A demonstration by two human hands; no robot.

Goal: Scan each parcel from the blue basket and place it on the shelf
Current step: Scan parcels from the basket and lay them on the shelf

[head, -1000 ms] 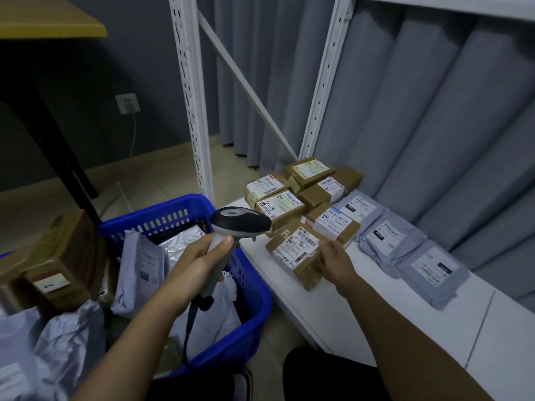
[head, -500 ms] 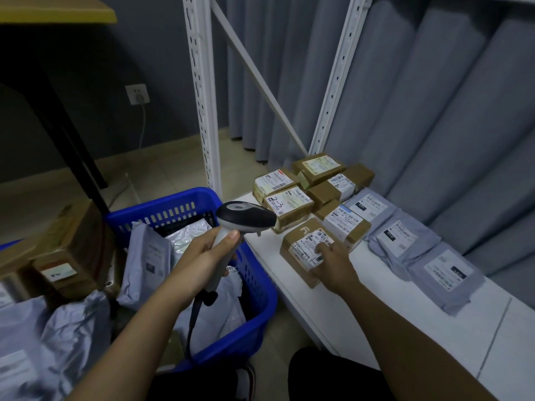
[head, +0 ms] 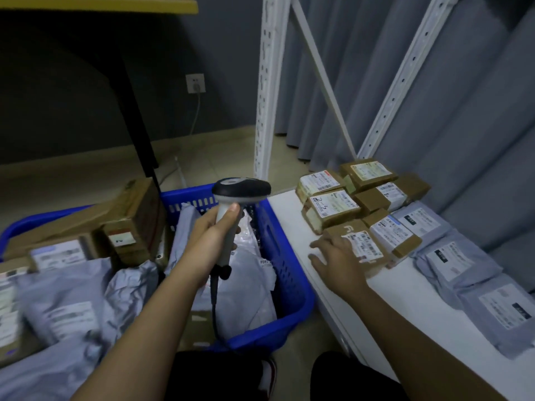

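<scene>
My left hand (head: 212, 237) grips the handle of a grey and black barcode scanner (head: 240, 190) over the blue basket (head: 285, 273). Grey mailer bags (head: 243, 282) and brown boxes (head: 131, 221) fill the basket and the pile to its left. On the white shelf (head: 405, 302), my right hand (head: 335, 259) lies with fingers spread, its fingers touching a small brown labelled box (head: 366, 246). This box sits at the front of a cluster of brown boxes (head: 333, 208). A row of grey mailer parcels (head: 451, 260) lies to the right.
White perforated shelf uprights (head: 267, 88) and a diagonal brace rise behind the parcels, with grey curtains (head: 463, 111) beyond. A dark table leg (head: 131, 102) under a yellow tabletop stands at left. A wall socket (head: 196, 83) with a cable is at the back.
My right hand has slid off the small brown box toward the shelf's front edge, fingers now spread. The box stays on the shelf. The view has swung left; the scanner stays in my left hand.
</scene>
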